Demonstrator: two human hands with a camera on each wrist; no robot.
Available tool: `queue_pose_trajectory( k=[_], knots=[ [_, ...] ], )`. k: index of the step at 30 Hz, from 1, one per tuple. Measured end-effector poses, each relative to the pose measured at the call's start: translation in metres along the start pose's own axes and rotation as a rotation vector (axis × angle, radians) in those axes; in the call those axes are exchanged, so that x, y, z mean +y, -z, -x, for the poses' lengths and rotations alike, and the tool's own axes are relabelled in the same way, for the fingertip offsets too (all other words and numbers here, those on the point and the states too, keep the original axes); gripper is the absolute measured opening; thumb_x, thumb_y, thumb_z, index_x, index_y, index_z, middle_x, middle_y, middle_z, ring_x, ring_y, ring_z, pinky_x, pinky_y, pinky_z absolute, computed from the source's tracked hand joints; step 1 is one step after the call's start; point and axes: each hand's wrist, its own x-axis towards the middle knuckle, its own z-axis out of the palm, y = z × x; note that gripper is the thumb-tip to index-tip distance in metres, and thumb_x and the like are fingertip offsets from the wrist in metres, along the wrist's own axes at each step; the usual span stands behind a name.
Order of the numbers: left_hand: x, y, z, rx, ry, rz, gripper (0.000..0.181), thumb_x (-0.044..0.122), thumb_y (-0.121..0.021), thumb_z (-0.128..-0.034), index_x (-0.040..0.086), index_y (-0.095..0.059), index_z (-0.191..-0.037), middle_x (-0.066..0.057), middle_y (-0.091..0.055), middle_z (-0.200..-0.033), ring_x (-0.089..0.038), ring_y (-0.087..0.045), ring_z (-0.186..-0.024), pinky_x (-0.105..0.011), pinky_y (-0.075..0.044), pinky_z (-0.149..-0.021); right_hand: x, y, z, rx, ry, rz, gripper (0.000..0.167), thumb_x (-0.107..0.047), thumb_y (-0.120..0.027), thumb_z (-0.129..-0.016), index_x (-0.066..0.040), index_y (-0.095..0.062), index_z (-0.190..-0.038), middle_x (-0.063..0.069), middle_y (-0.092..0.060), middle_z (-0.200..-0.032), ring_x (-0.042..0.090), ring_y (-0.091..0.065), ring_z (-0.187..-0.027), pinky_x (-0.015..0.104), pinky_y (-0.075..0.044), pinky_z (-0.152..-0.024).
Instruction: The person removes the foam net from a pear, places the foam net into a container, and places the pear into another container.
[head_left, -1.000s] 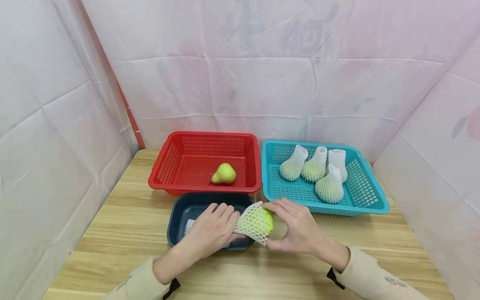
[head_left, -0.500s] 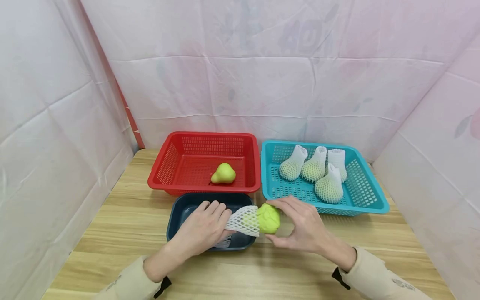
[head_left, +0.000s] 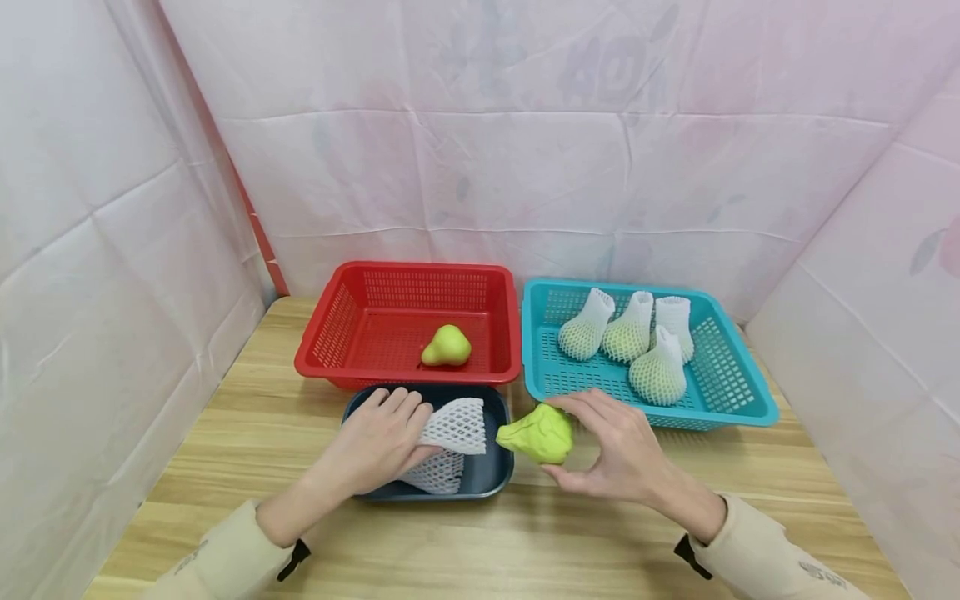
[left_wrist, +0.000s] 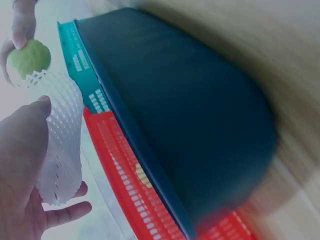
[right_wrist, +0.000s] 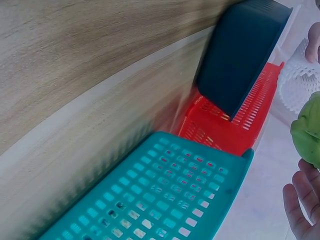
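Lower ctr of frame: green fruit (head_left: 546, 435) in R hand (head_left: 618, 446), just right of white net (head_left: 459, 427) in L hand (head_left: 378, 442).
Fruit's long axis runs approx. L–R, narrow end facing net's open mouth, apart; R hand nearer, pinching fruit btwn thumb & fingers; L hand grips net. Fruit wrinkled, pear-shaped; net mesh tube.

Bright, soft light; left wrist view smears.

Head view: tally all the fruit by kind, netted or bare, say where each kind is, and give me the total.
Net-wrapped fruit in the turquoise basket: 4
Smooth bare pear in the red basket: 1
Wrinkled bare fruit in the right hand: 1
Total: 6
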Motion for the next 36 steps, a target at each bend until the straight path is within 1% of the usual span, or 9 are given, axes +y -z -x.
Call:
queue_pose_trajectory(
  k=[3, 7, 10, 14, 18, 22, 25, 30, 36],
  knots=[
    [-0.009, -0.002, 0.002, -0.004, 0.003, -0.015, 0.054, 0.062, -0.071, -0.0926, 0.012, -0.065, -0.112, -0.004, -0.065, -0.097, -0.018, -0.058, -0.089, -0.03, -0.054, -0.077, 0.0, 0.001, 0.001, -0.003, -0.002, 0.006, 0.069, -0.057, -0.086, -0.071, -0.014, -0.073, -0.124, -0.003, -0.077, -0.109, 0.011, -0.068, -0.09, 0.028, -0.059, -0.068],
    [-0.02, -0.004, 0.004, -0.006, 0.001, -0.049, 0.053, 0.061, -0.071, -0.0925, 0.011, -0.064, -0.109, -0.005, -0.065, -0.096, -0.019, -0.059, -0.089, -0.031, -0.054, -0.076, 0.0, 0.001, 0.002, 0.002, 0.006, 0.014, 0.068, -0.058, -0.084, -0.074, -0.013, -0.074, -0.122, -0.003, -0.077, -0.109, 0.012, -0.069, -0.089, 0.03, -0.059, -0.069],
    [-0.026, -0.006, 0.005, -0.011, -0.002, -0.067, 0.052, 0.061, -0.07, -0.0936, 0.011, -0.064, -0.106, -0.006, -0.064, -0.094, -0.02, -0.059, -0.088, -0.031, -0.054, -0.075, 0.0, 0.002, 0.003, 0.004, 0.009, 0.022, 0.067, -0.059, -0.083, -0.075, -0.011, -0.074, -0.121, -0.002, -0.077, -0.108, 0.013, -0.069, -0.089, 0.032, -0.06, -0.07],
    [-0.031, -0.009, 0.008, -0.036, -0.003, -0.072, 0.05, 0.061, -0.069, -0.0947, 0.011, -0.063, -0.103, -0.005, -0.064, -0.092, -0.019, -0.058, -0.086, -0.031, -0.054, -0.075, 0.001, 0.003, 0.004, 0.002, 0.01, 0.032, 0.068, -0.059, -0.082, -0.075, -0.011, -0.074, -0.121, -0.002, -0.077, -0.108, 0.013, -0.07, -0.091, 0.032, -0.061, -0.069],
    [-0.034, -0.015, 0.01, -0.081, 0.007, -0.064, 0.051, 0.062, -0.068, -0.0943, 0.012, -0.063, -0.102, -0.005, -0.064, -0.092, -0.019, -0.058, -0.086, -0.031, -0.053, -0.074, 0.002, 0.004, 0.005, 0.009, 0.035, 0.046, 0.067, -0.06, -0.079, -0.078, -0.01, -0.074, -0.122, -0.001, -0.076, -0.109, 0.015, -0.07, -0.092, 0.033, -0.061, -0.07],
    [-0.035, -0.019, 0.013, -0.113, 0.015, -0.044, 0.051, 0.062, -0.068, -0.0945, 0.012, -0.062, -0.102, -0.006, -0.063, -0.092, -0.019, -0.058, -0.086, -0.031, -0.052, -0.074, 0.003, 0.004, 0.006, 0.019, 0.067, 0.069, 0.065, -0.064, -0.067, -0.087, -0.01, -0.074, -0.122, 0.0, -0.076, -0.108, 0.016, -0.07, -0.091, 0.034, -0.061, -0.071],
    [-0.035, -0.022, 0.014, -0.13, 0.02, -0.039, 0.052, 0.063, -0.067, -0.0948, 0.011, -0.062, -0.103, -0.006, -0.064, -0.093, -0.02, -0.059, -0.087, -0.032, -0.053, -0.074, 0.003, 0.004, 0.007, 0.025, 0.088, 0.094, 0.066, -0.066, -0.061, -0.09, -0.009, -0.074, -0.121, 0.001, -0.076, -0.107, 0.017, -0.069, -0.09, 0.035, -0.061, -0.071],
    [-0.036, -0.026, 0.015, -0.161, 0.022, -0.041, 0.053, 0.063, -0.067, -0.0942, 0.012, -0.062, -0.104, -0.006, -0.064, -0.093, -0.02, -0.057, -0.087, -0.032, -0.053, -0.077, 0.005, 0.003, 0.007, 0.037, 0.121, 0.126, 0.065, -0.065, -0.06, -0.089, -0.009, -0.075, -0.119, 0.001, -0.076, -0.104, 0.016, -0.068, -0.088, 0.035, -0.06, -0.072],
    [-0.037, -0.03, 0.017, -0.191, 0.02, -0.041, 0.055, 0.065, -0.066, -0.094, 0.012, -0.062, -0.107, -0.006, -0.064, -0.095, -0.02, -0.057, -0.088, -0.032, -0.053, -0.079, 0.005, 0.002, 0.008, 0.034, 0.13, 0.14, 0.065, -0.065, -0.059, -0.089, -0.009, -0.075, -0.119, 0.001, -0.076, -0.105, 0.016, -0.067, -0.087, 0.036, -0.061, -0.073]
  ],
)
